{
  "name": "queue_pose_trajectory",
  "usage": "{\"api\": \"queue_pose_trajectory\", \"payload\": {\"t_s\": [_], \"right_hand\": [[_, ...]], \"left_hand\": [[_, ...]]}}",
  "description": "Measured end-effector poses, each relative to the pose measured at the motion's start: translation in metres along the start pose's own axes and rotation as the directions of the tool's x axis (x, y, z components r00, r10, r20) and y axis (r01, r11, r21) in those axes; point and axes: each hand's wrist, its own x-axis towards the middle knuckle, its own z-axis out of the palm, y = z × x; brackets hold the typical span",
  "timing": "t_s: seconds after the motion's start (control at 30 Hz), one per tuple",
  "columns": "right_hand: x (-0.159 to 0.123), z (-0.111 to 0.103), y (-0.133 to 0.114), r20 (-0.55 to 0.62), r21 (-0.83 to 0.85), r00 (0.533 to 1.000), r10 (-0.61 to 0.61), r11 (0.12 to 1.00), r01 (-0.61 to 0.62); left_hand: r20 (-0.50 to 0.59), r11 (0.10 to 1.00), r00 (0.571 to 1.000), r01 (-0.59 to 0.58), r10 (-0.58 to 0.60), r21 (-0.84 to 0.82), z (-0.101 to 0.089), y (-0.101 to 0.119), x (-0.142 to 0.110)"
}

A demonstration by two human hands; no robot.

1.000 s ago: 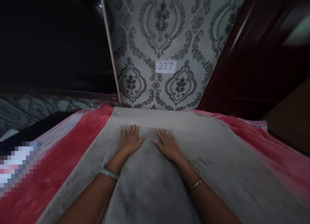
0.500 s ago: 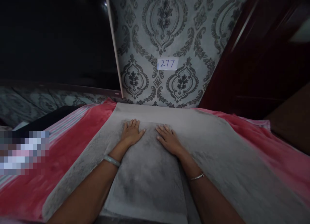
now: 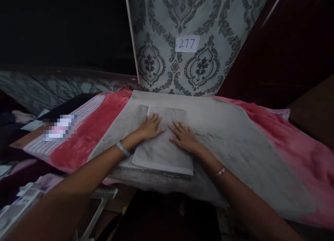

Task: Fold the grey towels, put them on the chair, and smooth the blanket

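Head view: a folded grey cloth (image 3: 161,155) is seen on the larger grey sheet (image 3: 242,164), left of its middle, with its near end close to the near edge of the sheet. On the cloth, the left hand (image 3: 152,126) and the right hand (image 3: 184,136) are laid flat, with fingers a little apart and thumbs spread; nothing is gripped. Under the sheet, a red blanket (image 3: 87,138) is shown beyond its left and right edges.
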Motion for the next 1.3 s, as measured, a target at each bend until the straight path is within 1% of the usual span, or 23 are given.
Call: {"api": "queue_pose_trajectory", "payload": {"t_s": [0.03,0.07,0.13,0.2,0.27,0.37,0.57,0.67,0.73,0.83,0.9,0.97,1.03,1.1,1.17,1.3], "right_hand": [[-0.016,0.006,-0.003,-0.012,0.008,1.0,-0.023,1.0,0.023],[-0.03,0.013,-0.005,-0.028,0.018,0.999,-0.039,0.999,0.039],[-0.056,0.025,-0.008,-0.049,0.037,0.997,-0.065,0.997,0.067],[-0.075,0.033,-0.009,-0.064,0.044,0.994,-0.083,0.995,0.086],[-0.088,0.039,-0.012,-0.091,0.046,0.993,-0.079,0.995,0.083],[-0.101,0.043,-0.018,-0.136,0.054,0.989,-0.05,0.997,0.058],[-0.132,0.053,-0.031,-0.165,0.074,0.986,-0.021,0.997,0.034],[-0.147,0.062,-0.032,-0.203,0.084,0.979,-0.002,0.996,0.02],[-0.155,0.065,-0.03,-0.214,0.104,0.977,0.013,0.995,0.009],[-0.16,0.06,-0.029,-0.236,0.153,0.971,0.028,0.988,0.009],[-0.157,0.05,-0.034,-0.285,0.173,0.958,0.033,0.985,0.017],[-0.147,0.038,-0.045,-0.334,0.153,0.942,0.018,0.988,0.035],[-0.134,0.032,-0.059,-0.344,0.098,0.939,-0.016,0.994,0.053],[-0.121,0.034,-0.072,-0.301,0.031,0.952,-0.05,0.998,0.063],[-0.115,0.042,-0.081,-0.254,-0.031,0.965,-0.059,0.998,0.053],[-0.122,0.056,-0.083,-0.242,-0.084,0.969,-0.046,0.996,0.027]], "left_hand": [[0.009,0.997,0.997,-0.072,0.072,-0.019,0.005,0.003,-0.018],[-0.006,0.993,0.993,-0.117,0.117,-0.035,0.011,0.005,-0.034],[-0.038,0.989,0.99,-0.141,0.139,-0.051,0.022,0.005,-0.058],[-0.059,0.99,0.99,-0.128,0.125,-0.056,0.029,0.003,-0.067],[-0.065,0.99,0.991,-0.122,0.118,-0.063,0.032,0.001,-0.067],[-0.072,0.99,0.991,-0.122,0.117,-0.076,0.031,0.0,-0.062],[-0.06,0.993,0.993,-0.106,0.103,-0.044,0.029,0.004,-0.061],[-0.043,0.995,0.995,-0.096,0.095,-0.036,0.024,0.007,-0.061],[-0.008,0.996,0.997,-0.083,0.083,-0.026,0.018,0.01,-0.063],[0.027,0.997,0.996,-0.08,0.08,-0.016,0.009,0.018,-0.078],[-0.001,0.992,0.992,-0.128,0.128,-0.017,0.008,0.025,-0.094],[-0.05,0.982,0.981,-0.187,0.186,-0.018,0.012,0.031,-0.113],[-0.106,0.978,0.973,-0.21,0.207,-0.011,0.022,0.034,-0.13],[-0.178,0.981,0.965,-0.195,0.194,0.01,0.034,0.034,-0.143],[-0.256,0.984,0.95,-0.173,0.176,0.034,0.046,0.03,-0.154],[-0.353,0.986,0.92,-0.162,0.168,0.046,0.06,0.022,-0.169]]}}
